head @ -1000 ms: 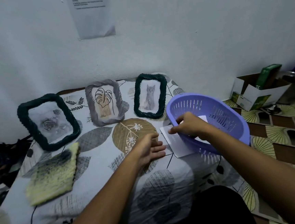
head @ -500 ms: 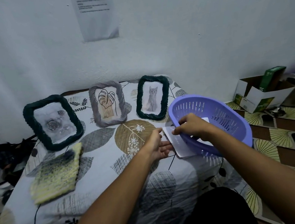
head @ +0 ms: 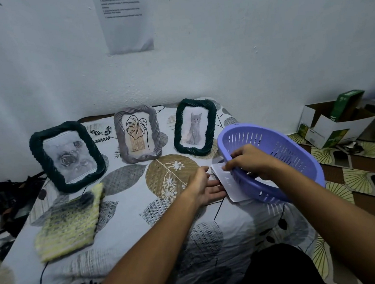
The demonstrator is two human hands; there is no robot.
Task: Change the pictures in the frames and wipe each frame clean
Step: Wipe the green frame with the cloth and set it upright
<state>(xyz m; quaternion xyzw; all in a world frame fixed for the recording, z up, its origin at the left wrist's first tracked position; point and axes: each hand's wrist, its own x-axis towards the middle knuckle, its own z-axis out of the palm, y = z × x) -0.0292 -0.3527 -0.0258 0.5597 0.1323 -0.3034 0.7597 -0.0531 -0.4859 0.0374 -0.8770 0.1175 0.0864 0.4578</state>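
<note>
At the far left edge a dark bag (head: 10,198) sits beside the leaf-print sheet (head: 131,237). Lower left on the sheet lies a yellow-and-grey knitted cloth (head: 69,222), flat, just below the first frame. That one, the dark green frame with the rose picture (head: 66,155), leans back at left of centre. Next along, the grey frame with the leaf drawing (head: 137,133) stands upright near the wall, and high above it a printed sheet of paper (head: 126,20) is stuck to the wall. Right of the grey one, the dark green frame with the cat picture (head: 194,127) stands apart from it.

Now the centre: the left hand (head: 205,186) lies on the sheet, fingers straight and relaxed, fingertips touching the edge of the white pictures (head: 227,183). Those prints poke out from the purple basket (head: 284,147), which is tilted at the sheet's right edge. The right hand (head: 248,160) reaches over the basket's near rim, fingers curled and pinching the top of the prints. At the upper right, open cardboard boxes (head: 330,124) rest on the patterned floor.
</note>
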